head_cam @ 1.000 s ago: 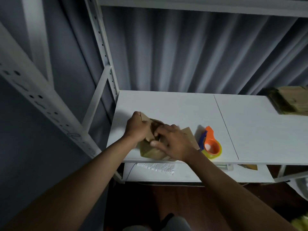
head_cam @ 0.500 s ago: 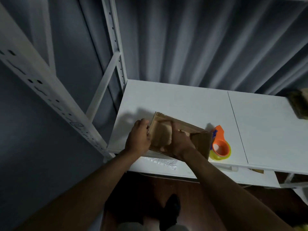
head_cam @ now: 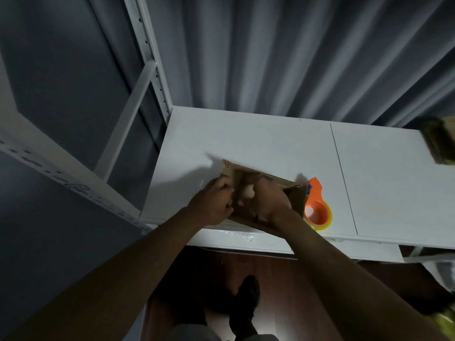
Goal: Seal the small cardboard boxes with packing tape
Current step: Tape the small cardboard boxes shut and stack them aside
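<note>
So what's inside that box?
The box is open at the top, but both hands, left and right, cover the opening. Something pale shows between them; I cannot tell what.

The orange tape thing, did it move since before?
No. The orange tape dispenser sits in the same place, just left of the shelf seam near the front edge; only the camera shifted.

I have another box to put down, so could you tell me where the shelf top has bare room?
Bare white shelf top lies behind the cardboard box, toward the curtain, and right of the tape dispenser across the seam. The front left edge is crowded by both hands and the box.
</note>
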